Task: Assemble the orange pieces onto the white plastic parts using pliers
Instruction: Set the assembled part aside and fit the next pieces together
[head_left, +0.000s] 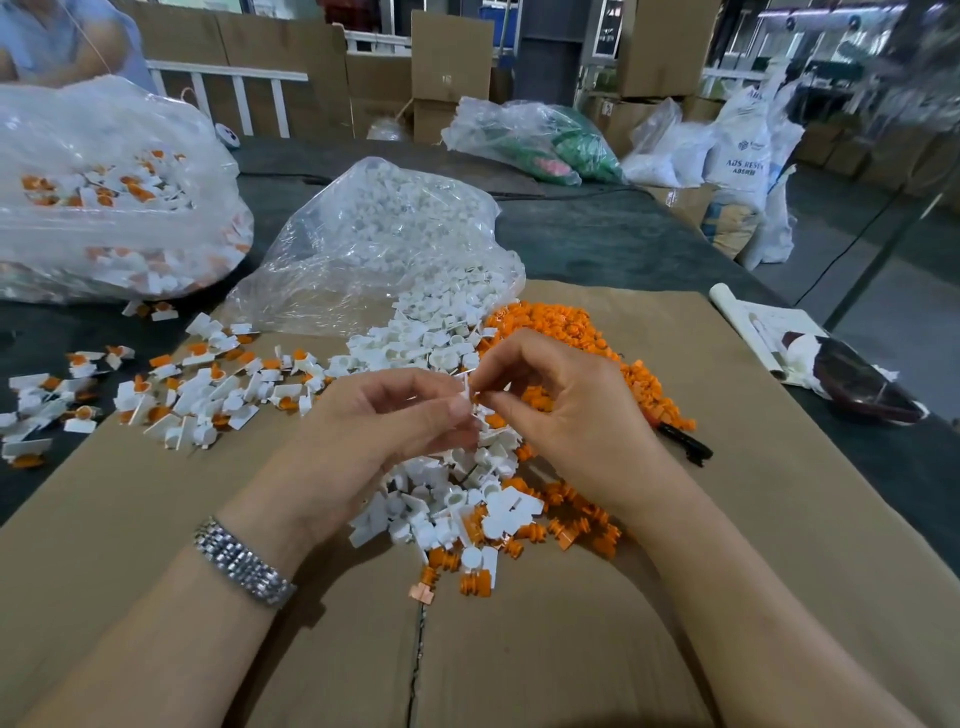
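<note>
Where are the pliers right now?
In the head view, the pliers lie unused on the cardboard, just beyond the right hand, partly buried under the orange pieces.

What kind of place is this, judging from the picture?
Probably a factory or warehouse floor used for hand assembly: stacked cartons behind, sacks of material, and bags of small plastic parts on the table.

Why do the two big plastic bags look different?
The left bag holds white parts with orange pieces fitted; the middle bag holds only plain white parts. The left bag sits on the dark table; the middle bag spills onto the cardboard. Both are clear plastic.
</note>
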